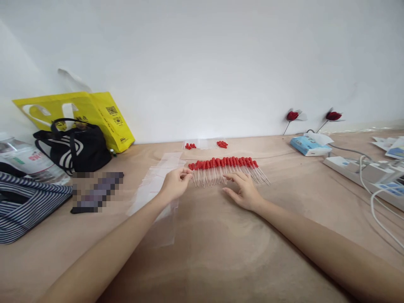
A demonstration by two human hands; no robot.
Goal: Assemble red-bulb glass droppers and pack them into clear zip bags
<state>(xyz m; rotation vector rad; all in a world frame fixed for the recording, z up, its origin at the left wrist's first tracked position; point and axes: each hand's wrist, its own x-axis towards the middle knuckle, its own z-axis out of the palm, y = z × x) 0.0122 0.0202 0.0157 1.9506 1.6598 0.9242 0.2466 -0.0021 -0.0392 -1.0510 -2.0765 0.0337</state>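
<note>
A row of glass droppers (217,173) with red rubber bulbs lies across the table, bulbs pointing to the wall. My left hand (175,184) is at the row's left end, thumb and forefinger pinched on the thin tube of a tilted dropper (198,165). My right hand (243,191) rests lower right over the tube ends, thumb and fingers apart, nothing in its grasp. Under and beside my left wrist lie clear plastic zip bags (151,185), overlapping. Against the wall is a bag of more droppers (206,144), red bulbs at both ends.
On the left stand a yellow bag (110,122), a black bag (90,147), a large bottle (34,162) and a striped bag (31,206). A pixelated flat item (97,193) lies nearby. Tissues (307,145), a power strip (356,170) and cables are on the right.
</note>
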